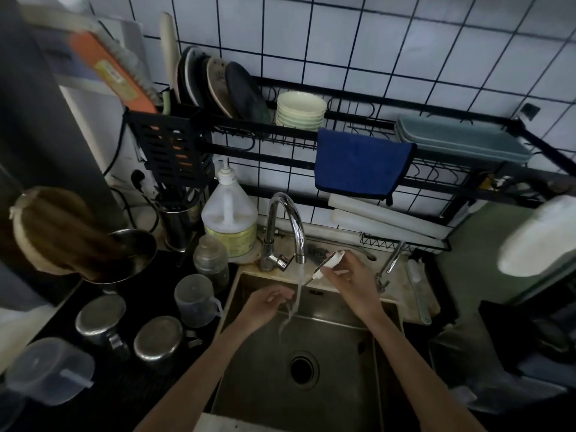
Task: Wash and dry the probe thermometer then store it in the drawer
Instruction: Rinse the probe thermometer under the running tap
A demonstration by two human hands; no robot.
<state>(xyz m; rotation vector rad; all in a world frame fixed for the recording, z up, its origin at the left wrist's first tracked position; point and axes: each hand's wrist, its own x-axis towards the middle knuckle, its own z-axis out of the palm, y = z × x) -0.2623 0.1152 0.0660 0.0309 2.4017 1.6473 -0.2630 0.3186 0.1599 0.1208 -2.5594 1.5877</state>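
My right hand [349, 282] grips the white head of the probe thermometer [331, 262] over the back of the steel sink [386, 338]. Its thin metal probe slants down and left into the water that runs from the chrome tap [288, 219]. My left hand [269, 302] is in the stream just below the probe tip, fingers loosely curled; whether they touch the probe I cannot tell. A blue cloth [358, 163] hangs from the dish rack above the sink. No drawer is in view.
A black dish rack [343, 141] holds plates, stacked bowls and a grey tray. Left of the sink stand a soap jug [229, 219], a jar, plastic measuring jugs [194, 299] and steel cups [157, 338]. A white brush [417, 294] lies right of the sink.
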